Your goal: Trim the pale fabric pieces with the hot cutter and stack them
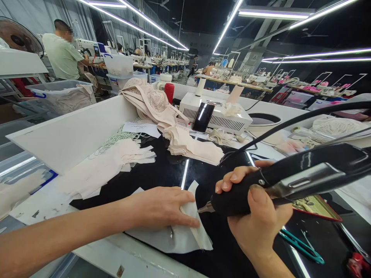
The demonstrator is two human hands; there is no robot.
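My left hand (166,206) lies over a cream fabric strip (200,233) on a translucent white sheet (156,238), thumb and forefinger spread and pressing down. In my right hand (259,218) is a black corded hand tool (232,197) with a long metal lever along its side. Its pointed metal tip (205,208) is at the strip's right edge, close to my left fingertips; whether it touches the fabric I cannot tell. The strip's upper end sticks out above my left hand. Part of the sheet is hidden under that hand.
Fabric stacks (197,148) and pale pieces (98,166) lie on the black tabletop (171,173). Behind stand a phone (203,117) and a white vented box (217,122). Teal snips (301,245) and a yellow tray (321,208) are at right. A person (62,58) sits far left.
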